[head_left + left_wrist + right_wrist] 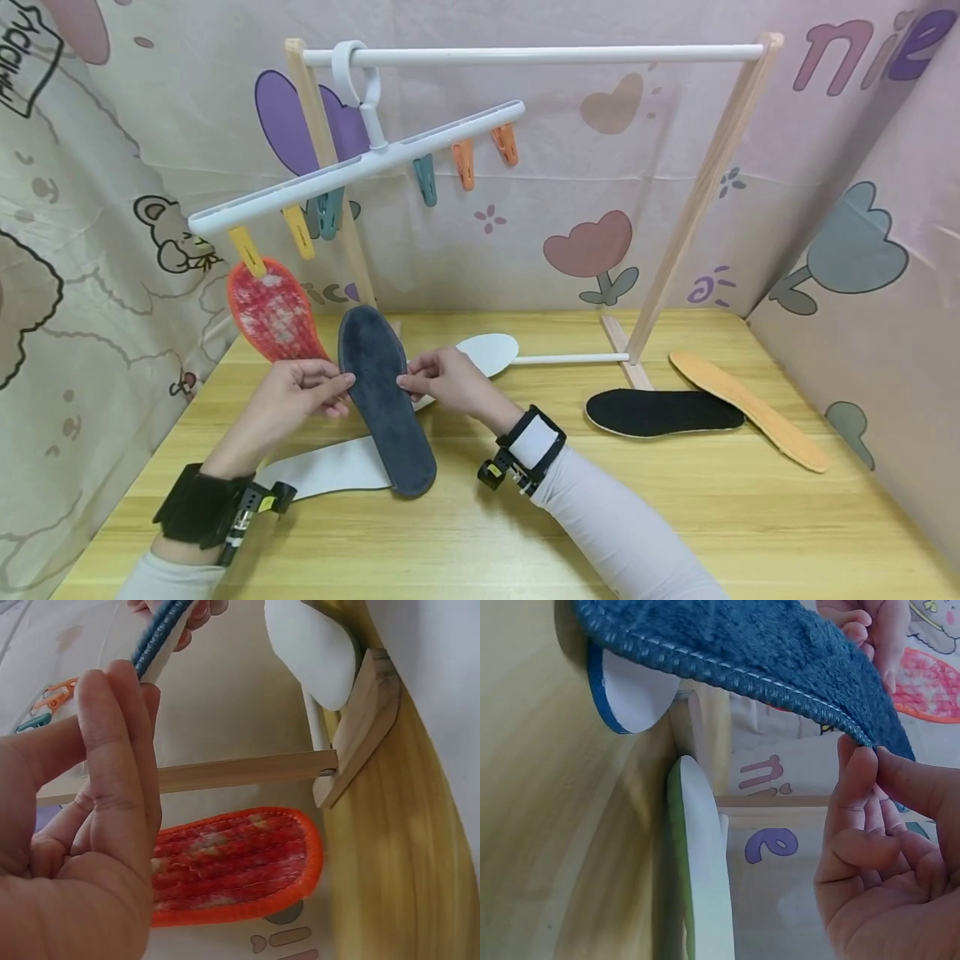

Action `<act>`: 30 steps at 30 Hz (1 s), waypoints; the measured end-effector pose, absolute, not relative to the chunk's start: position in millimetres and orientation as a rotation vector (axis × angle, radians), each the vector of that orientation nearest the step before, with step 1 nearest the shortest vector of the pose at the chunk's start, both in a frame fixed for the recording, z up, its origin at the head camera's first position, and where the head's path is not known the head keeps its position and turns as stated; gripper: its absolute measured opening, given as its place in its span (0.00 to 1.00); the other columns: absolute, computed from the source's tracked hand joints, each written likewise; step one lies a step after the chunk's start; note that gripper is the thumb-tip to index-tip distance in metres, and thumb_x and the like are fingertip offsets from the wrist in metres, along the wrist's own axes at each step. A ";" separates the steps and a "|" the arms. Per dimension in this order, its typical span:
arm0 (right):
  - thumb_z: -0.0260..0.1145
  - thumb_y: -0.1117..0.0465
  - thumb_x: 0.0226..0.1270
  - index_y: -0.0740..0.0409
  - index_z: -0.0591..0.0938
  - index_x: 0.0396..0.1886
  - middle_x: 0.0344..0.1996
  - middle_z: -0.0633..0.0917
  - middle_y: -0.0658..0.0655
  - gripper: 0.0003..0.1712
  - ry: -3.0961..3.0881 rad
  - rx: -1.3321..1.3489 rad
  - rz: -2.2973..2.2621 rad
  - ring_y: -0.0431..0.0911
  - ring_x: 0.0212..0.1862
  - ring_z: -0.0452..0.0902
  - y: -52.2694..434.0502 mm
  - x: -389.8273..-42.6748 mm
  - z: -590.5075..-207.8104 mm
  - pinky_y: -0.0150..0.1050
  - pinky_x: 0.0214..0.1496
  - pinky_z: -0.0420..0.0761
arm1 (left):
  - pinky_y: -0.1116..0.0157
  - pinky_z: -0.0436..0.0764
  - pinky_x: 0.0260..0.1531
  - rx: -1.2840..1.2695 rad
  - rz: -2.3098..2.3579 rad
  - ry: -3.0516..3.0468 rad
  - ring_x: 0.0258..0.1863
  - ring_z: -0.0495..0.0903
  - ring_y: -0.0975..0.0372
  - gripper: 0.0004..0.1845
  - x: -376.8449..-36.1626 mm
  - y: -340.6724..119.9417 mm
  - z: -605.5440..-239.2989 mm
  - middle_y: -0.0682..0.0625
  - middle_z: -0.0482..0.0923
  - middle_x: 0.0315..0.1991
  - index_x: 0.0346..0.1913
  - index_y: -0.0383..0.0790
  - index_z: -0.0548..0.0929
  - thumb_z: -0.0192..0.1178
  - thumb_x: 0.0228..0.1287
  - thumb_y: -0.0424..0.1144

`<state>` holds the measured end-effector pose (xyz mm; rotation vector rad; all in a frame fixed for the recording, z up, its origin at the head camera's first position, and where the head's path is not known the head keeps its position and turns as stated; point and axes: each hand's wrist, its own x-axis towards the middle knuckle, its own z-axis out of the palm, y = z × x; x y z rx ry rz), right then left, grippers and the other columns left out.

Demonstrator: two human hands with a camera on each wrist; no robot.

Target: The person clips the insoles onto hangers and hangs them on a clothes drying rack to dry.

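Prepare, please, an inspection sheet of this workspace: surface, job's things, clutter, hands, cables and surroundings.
Surface: wood-grain table; a rack stands on it.
Job's things: dark blue insole between both hands; red insole hanging from a yellow clip on a white hanger, which hooks over the rack's top rod and tilts.
Clutter: black insole against a tan insole, at the right; one white-faced piece near the front left, another farther back, both partly hidden.
Left hand: pinches the dark blue insole's left edge.
Right hand: pinches its right edge.
Cables: nothing seen.
Surroundings: printed fabric backdrop behind and at both sides.
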<state>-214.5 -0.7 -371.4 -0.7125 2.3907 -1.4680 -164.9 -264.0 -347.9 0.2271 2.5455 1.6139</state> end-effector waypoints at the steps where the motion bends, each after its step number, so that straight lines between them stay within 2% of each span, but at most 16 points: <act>1: 0.70 0.56 0.79 0.57 0.86 0.31 0.32 0.91 0.68 0.14 2.398 -0.718 -1.463 0.57 0.28 0.78 -0.9 -214.8 -370.8 0.32 0.25 0.61 | 0.60 0.92 0.39 0.233 1.619 2.549 0.31 0.92 0.60 0.16 -165.1 -264.1 -347.3 0.38 0.90 0.34 0.51 0.24 0.86 0.65 0.79 0.39; 4: 0.69 0.55 0.79 0.56 0.86 0.31 0.34 0.91 0.70 0.14 2.407 -0.730 -1.457 0.43 0.23 0.71 -1.8 -215.7 -368.8 0.32 0.25 0.62 | 0.61 0.92 0.39 0.251 1.622 2.565 0.31 0.91 0.60 0.16 -165.6 -264.5 -344.9 0.39 0.91 0.34 0.51 0.25 0.86 0.65 0.78 0.39; 7: 0.69 0.56 0.79 0.56 0.86 0.32 0.33 0.91 0.68 0.13 2.410 -0.741 -1.461 0.40 0.23 0.72 -2.9 -217.1 -366.5 0.31 0.27 0.70 | 0.63 0.92 0.39 0.261 1.627 2.571 0.31 0.92 0.60 0.17 -166.1 -265.4 -341.8 0.41 0.91 0.33 0.51 0.25 0.87 0.66 0.78 0.40; 9: 0.70 0.57 0.79 0.58 0.87 0.33 0.32 0.91 0.67 0.13 2.401 -0.752 -1.478 0.46 0.26 0.80 -3.9 -218.2 -365.0 0.37 0.31 0.82 | 0.63 0.92 0.39 0.269 1.630 2.578 0.31 0.91 0.61 0.17 -166.6 -266.0 -339.7 0.43 0.91 0.32 0.51 0.25 0.87 0.66 0.78 0.40; 11: 0.70 0.58 0.78 0.59 0.87 0.33 0.31 0.91 0.65 0.12 2.388 -0.757 -1.499 0.55 0.33 0.86 -4.8 -219.2 -363.3 0.46 0.40 0.89 | 0.64 0.92 0.39 0.280 1.640 2.579 0.31 0.91 0.63 0.17 -167.5 -266.5 -338.2 0.45 0.91 0.31 0.51 0.25 0.87 0.66 0.78 0.40; 14: 0.71 0.58 0.78 0.61 0.87 0.35 0.31 0.91 0.63 0.11 2.375 -0.759 -1.528 0.64 0.40 0.89 -6.0 -220.6 -361.2 0.60 0.48 0.90 | 0.64 0.92 0.38 0.299 1.651 2.588 0.31 0.90 0.65 0.17 -168.5 -267.1 -336.3 0.46 0.91 0.31 0.51 0.25 0.87 0.66 0.78 0.40; 15: 0.71 0.59 0.78 0.61 0.87 0.35 0.31 0.91 0.63 0.11 2.372 -0.757 -1.534 0.65 0.41 0.89 -6.3 -220.8 -360.4 0.61 0.49 0.89 | 0.65 0.91 0.38 0.303 1.651 2.593 0.31 0.90 0.65 0.17 -168.8 -267.4 -335.9 0.47 0.90 0.31 0.51 0.25 0.87 0.66 0.78 0.40; 16: 0.71 0.59 0.77 0.60 0.88 0.35 0.31 0.92 0.62 0.11 2.376 -0.754 -1.532 0.64 0.41 0.89 -6.7 -221.1 -359.6 0.61 0.48 0.89 | 0.66 0.91 0.37 0.307 1.652 2.598 0.31 0.90 0.65 0.17 -168.9 -267.7 -335.3 0.48 0.91 0.31 0.51 0.25 0.87 0.66 0.78 0.40; 20: 0.71 0.58 0.78 0.60 0.88 0.36 0.30 0.91 0.57 0.10 2.397 -0.763 -1.511 0.58 0.38 0.90 -8.0 -221.9 -356.2 0.47 0.40 0.88 | 0.66 0.91 0.37 0.302 1.644 2.627 0.32 0.91 0.64 0.16 -168.5 -268.7 -332.6 0.48 0.92 0.32 0.51 0.26 0.87 0.66 0.78 0.41; 23: 0.70 0.58 0.78 0.59 0.88 0.36 0.29 0.91 0.54 0.10 2.403 -0.771 -1.508 0.49 0.36 0.89 -8.8 -223.1 -353.3 0.41 0.39 0.87 | 0.66 0.91 0.37 0.292 1.640 2.647 0.32 0.91 0.63 0.16 -168.5 -269.6 -331.0 0.48 0.92 0.33 0.52 0.28 0.87 0.66 0.79 0.42; 28: 0.70 0.59 0.78 0.61 0.88 0.39 0.32 0.92 0.58 0.09 2.373 -0.763 -1.533 0.40 0.33 0.87 -10.5 -225.0 -348.3 0.53 0.51 0.90 | 0.66 0.91 0.38 0.275 1.649 2.661 0.34 0.92 0.64 0.18 -168.3 -270.7 -327.0 0.50 0.93 0.34 0.54 0.28 0.86 0.65 0.79 0.43; 30: 0.70 0.59 0.78 0.61 0.88 0.40 0.34 0.92 0.59 0.09 2.367 -0.759 -1.537 0.38 0.33 0.86 -11.3 -225.4 -346.9 0.55 0.52 0.90 | 0.67 0.91 0.38 0.269 1.661 2.662 0.34 0.92 0.64 0.19 -168.2 -270.9 -325.0 0.52 0.93 0.34 0.55 0.28 0.86 0.65 0.79 0.43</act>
